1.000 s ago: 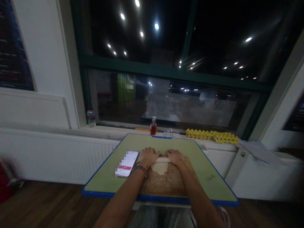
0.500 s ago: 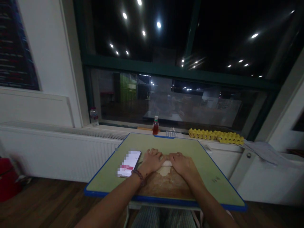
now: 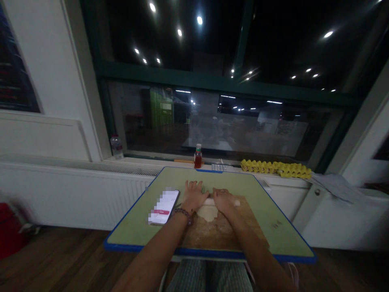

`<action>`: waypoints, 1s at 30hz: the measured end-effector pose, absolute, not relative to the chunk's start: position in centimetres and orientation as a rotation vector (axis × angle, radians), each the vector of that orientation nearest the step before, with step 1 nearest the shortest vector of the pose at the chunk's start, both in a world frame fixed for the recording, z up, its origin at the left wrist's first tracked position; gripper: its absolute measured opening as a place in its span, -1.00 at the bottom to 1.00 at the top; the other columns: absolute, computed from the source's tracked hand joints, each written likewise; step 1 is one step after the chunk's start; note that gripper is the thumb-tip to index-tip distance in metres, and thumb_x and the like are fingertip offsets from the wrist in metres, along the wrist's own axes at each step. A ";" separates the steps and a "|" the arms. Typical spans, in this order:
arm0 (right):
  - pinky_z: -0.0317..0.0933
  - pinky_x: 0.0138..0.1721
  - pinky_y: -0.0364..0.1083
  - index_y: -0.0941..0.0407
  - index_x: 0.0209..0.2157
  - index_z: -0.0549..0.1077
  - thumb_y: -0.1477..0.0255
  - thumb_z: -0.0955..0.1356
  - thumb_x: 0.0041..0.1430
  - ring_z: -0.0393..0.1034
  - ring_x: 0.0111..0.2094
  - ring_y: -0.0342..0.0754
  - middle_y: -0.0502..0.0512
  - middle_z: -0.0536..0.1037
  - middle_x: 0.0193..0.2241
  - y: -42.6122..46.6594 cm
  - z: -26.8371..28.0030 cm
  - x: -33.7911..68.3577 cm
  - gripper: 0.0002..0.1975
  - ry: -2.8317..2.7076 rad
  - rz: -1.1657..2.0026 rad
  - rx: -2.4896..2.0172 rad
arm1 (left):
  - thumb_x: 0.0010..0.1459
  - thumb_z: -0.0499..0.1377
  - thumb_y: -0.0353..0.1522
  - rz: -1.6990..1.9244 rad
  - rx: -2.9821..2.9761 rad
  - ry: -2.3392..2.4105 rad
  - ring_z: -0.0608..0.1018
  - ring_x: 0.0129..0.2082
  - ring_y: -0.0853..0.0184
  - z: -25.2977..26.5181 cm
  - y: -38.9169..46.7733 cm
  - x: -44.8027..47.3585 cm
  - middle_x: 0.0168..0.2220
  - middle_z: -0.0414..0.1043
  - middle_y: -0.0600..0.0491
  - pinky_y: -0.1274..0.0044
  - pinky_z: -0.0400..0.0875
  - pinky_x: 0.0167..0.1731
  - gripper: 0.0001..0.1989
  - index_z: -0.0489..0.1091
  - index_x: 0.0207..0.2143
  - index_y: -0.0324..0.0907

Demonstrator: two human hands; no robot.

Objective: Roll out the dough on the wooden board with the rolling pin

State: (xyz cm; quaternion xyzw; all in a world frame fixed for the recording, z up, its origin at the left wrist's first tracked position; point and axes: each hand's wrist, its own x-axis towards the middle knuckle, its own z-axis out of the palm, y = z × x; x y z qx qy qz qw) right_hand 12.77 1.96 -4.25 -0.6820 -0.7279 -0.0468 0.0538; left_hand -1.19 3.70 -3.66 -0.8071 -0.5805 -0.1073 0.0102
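Note:
A pale rolling pin (image 3: 209, 201) lies across a flat piece of dough (image 3: 207, 213) on a wooden board (image 3: 219, 237). My left hand (image 3: 193, 198), with a beaded bracelet at the wrist, rests over the pin's left end. Its fingers are stretched forward and spread apart; the palm hides that end. My right hand (image 3: 223, 199) is closed over the pin to the right of the dough, fingers near together. The pin's right tip shows past that hand. Left of my left wrist lies a phone (image 3: 164, 207) with its screen lit and partly pixelated.
The board sits on a small light-green table (image 3: 282, 239) with a blue rim. On the windowsill behind are a bottle of red liquid (image 3: 197, 158), a clear bottle (image 3: 116, 147) and yellow egg trays (image 3: 275, 168). A white radiator (image 3: 75, 194) stands beyond the table; a red bin (image 3: 12, 231) is at left.
Both hands have shifted slightly on the rolling pin. My left fingers have gone from bent over it to stretched and spread. More of the pin's right end and of the board shows.

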 end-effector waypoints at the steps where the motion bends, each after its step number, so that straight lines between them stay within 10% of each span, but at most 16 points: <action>1: 0.19 0.00 0.00 0.19 0.04 0.44 0.44 0.10 0.33 0.40 0.01 0.09 0.31 0.52 -0.01 2.0 -4.3 12.5 -0.60 -2.211 -0.148 -2.072 | 0.26 -0.10 -0.10 -0.342 -2.501 -1.812 0.14 0.27 0.00 -3.7 3.8 -1.1 0.25 0.24 -0.04 0.05 -0.26 0.24 -0.48 0.25 0.21 -0.01; 30: 0.18 0.00 0.02 0.02 0.00 0.50 0.21 0.06 0.31 0.36 0.07 0.10 0.15 0.49 0.06 4.6 -3.7 11.9 -0.50 -2.173 0.141 -2.105 | 0.27 -0.09 -0.23 -0.237 -2.403 -1.901 0.34 0.08 0.00 -2.7 4.2 -0.8 0.02 0.41 -0.17 0.12 0.13 0.03 -0.60 0.46 0.00 -0.03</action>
